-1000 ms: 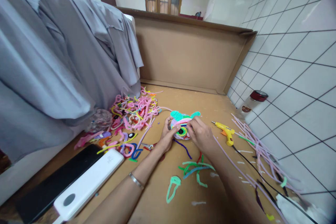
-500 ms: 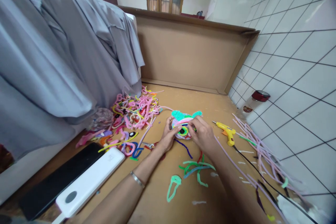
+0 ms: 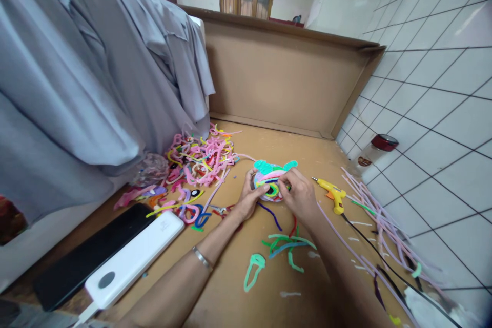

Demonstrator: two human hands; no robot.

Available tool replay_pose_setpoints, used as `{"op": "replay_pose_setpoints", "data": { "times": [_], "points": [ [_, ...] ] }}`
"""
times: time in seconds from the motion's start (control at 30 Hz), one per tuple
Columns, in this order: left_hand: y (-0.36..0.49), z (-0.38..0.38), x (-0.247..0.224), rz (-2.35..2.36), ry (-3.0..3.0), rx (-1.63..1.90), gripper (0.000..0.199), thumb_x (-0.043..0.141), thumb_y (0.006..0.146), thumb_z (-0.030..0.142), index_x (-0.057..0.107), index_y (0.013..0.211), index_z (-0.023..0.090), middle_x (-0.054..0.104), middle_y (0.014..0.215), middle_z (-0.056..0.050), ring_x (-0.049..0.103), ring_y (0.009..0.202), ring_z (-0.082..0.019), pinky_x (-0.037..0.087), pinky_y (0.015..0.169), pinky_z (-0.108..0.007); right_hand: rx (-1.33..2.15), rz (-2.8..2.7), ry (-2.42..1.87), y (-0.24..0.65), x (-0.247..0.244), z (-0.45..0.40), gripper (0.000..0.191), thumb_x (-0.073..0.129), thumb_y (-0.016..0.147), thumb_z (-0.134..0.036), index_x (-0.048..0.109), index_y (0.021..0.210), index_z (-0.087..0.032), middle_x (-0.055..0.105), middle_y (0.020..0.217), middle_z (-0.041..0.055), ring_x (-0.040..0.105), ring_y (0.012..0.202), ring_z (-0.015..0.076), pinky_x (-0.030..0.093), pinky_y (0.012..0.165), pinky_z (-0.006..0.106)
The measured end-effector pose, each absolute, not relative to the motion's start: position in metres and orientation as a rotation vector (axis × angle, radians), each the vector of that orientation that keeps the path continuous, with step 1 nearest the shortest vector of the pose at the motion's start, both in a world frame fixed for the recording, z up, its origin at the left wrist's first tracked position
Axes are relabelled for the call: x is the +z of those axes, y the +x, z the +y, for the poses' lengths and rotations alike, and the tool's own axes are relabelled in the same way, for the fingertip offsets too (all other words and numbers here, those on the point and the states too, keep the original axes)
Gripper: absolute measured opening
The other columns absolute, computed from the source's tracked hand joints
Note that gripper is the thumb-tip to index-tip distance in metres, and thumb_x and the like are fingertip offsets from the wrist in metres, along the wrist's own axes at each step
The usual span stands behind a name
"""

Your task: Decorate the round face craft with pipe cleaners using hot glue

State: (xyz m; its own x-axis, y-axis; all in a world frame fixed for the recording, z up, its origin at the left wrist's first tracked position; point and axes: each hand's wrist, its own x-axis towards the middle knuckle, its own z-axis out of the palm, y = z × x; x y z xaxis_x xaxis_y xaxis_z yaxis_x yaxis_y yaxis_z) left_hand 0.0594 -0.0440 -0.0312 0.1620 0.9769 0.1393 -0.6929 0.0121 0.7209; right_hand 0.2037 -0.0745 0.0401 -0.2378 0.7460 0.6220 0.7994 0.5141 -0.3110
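Note:
A round pipe-cleaner face (image 3: 273, 176) with turquoise ears and a yellow-green ringed eye is held just above the cardboard. My left hand (image 3: 250, 196) grips its left side, the thumb lying across the front beside the eye. At its right side my right hand (image 3: 298, 188) has thumb and fingers pinched together against the front. Whatever is between those fingertips is too small to make out. A dark blue pipe cleaner (image 3: 272, 216) lies below the face. Green pipe cleaners (image 3: 289, 246) and a looped mint-green piece (image 3: 254, 271) lie nearer me.
A yellow glue gun (image 3: 332, 195) rests at right beside lilac pipe cleaners (image 3: 378, 210), near a red-lidded jar (image 3: 374, 151). To the left are a heap of pink pipe cleaners (image 3: 207, 159), a white power bank (image 3: 134, 259) and a black slab (image 3: 92, 256). A cardboard wall (image 3: 277, 77) stands behind.
The view has shifted slightly. My left hand still holds the face, and my right hand stays pinched at its right side with little visible movement.

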Motion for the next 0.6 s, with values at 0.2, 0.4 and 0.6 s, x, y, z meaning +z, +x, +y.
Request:
{"op": "replay_pose_setpoints", "data": {
  "times": [0.2,0.4,0.6],
  "points": [
    [0.058,-0.042,-0.028,0.448,0.699,1.336,0.053,0.078,0.063,0.031,0.051,0.109,0.026,0.063,0.108,0.0,0.061,0.105,-0.022,0.047,0.094,-0.038,-0.073,-1.926,-1.26,0.202,0.04,-0.074,0.016,0.048,0.091,-0.02,0.059,0.079,-0.022,0.061,0.078,0.0041,0.058,0.073,0.0184,0.043,0.068,0.029],
    [0.056,-0.041,-0.026,0.477,0.646,1.326,0.045,0.07,0.066,0.029,0.05,0.107,0.026,0.062,0.113,-0.001,0.06,0.105,-0.023,0.051,0.087,-0.037,-0.11,-1.898,-1.285,0.195,0.036,-0.075,0.018,0.045,0.093,-0.02,0.062,0.091,-0.021,0.064,0.092,0.0094,0.061,0.089,0.0225,0.048,0.08,0.035],
    [0.055,-0.038,-0.031,0.511,0.647,1.343,0.044,0.069,0.066,0.029,0.049,0.105,0.028,0.061,0.102,0.003,0.06,0.091,-0.018,0.051,0.083,-0.035,-0.028,-1.957,-1.235,0.194,0.035,-0.074,0.022,0.055,0.091,-0.029,0.06,0.111,-0.021,0.061,0.109,0.0121,0.061,0.1,0.0256,0.051,0.087,0.04]
  ]
}}
